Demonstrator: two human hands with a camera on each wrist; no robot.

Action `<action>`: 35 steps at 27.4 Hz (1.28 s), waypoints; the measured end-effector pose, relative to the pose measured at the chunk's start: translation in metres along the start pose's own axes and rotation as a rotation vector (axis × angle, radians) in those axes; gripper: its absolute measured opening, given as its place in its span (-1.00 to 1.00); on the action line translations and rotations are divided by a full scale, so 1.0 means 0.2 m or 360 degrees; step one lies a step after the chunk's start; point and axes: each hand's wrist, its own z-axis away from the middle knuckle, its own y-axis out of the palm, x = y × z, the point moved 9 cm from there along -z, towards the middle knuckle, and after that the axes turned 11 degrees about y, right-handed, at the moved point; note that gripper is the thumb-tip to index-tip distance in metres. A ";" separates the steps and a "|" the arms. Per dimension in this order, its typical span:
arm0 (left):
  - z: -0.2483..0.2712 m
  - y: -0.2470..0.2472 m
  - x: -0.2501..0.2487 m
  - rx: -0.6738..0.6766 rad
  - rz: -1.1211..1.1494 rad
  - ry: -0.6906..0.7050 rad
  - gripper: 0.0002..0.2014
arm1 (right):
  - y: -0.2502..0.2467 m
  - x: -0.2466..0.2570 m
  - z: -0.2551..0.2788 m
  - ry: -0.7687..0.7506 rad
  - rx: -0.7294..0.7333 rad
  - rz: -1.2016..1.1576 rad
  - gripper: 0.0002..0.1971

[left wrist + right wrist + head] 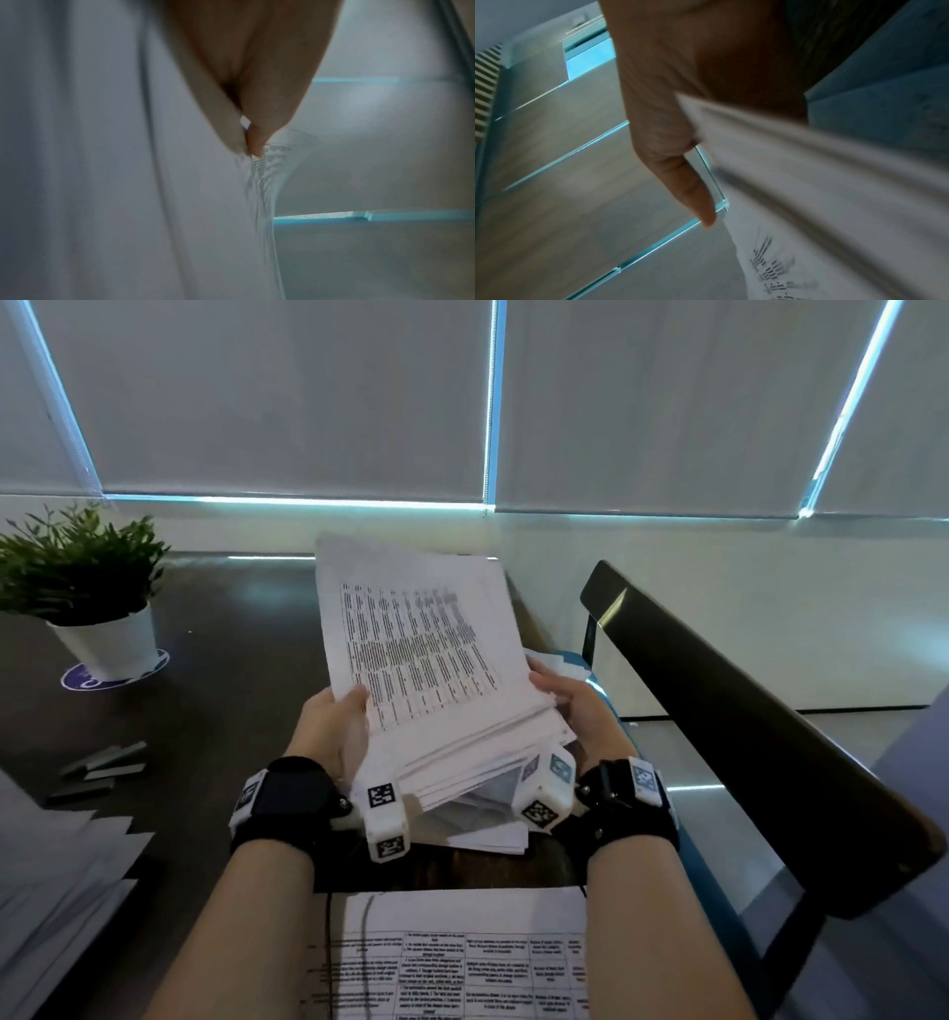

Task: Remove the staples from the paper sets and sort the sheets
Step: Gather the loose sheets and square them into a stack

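Both hands hold up a thick stack of printed sheets [426, 654], tilted away over the dark table [231, 660]. My left hand [334, 716] grips the stack's lower left edge, thumb on the top page. In the left wrist view the left hand [246, 142] pinches the sheets [128, 182]. My right hand [565, 695] grips the lower right edge from beneath. In the right wrist view the right hand [680, 142] lies against the paper edges [808, 182]. More loose sheets [488, 834] lie under the stack. No staple shows.
A potted plant [87, 588] in a white pot stands at the table's back left. Strips of staples [102, 767] lie at the left. Piled sheets [56, 875] sit at the near left, a printed table page [462, 958] near me. A dark chair back [744, 711] stands at the right.
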 end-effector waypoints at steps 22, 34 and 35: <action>-0.08 -0.10 0.10 -0.0172 -0.0715 0.0080 -0.70 | -0.20 -0.07 -0.05 0.0501 -0.0681 0.1204 -0.78; -0.10 -0.19 0.09 -0.0332 -0.0880 0.0004 -0.65 | -0.13 -0.04 -0.01 0.0432 -0.0482 0.0980 -0.81; -0.11 -0.19 0.10 -0.0304 -0.0865 -0.0004 -0.64 | -0.11 -0.06 -0.01 0.0454 -0.0426 0.0945 -0.84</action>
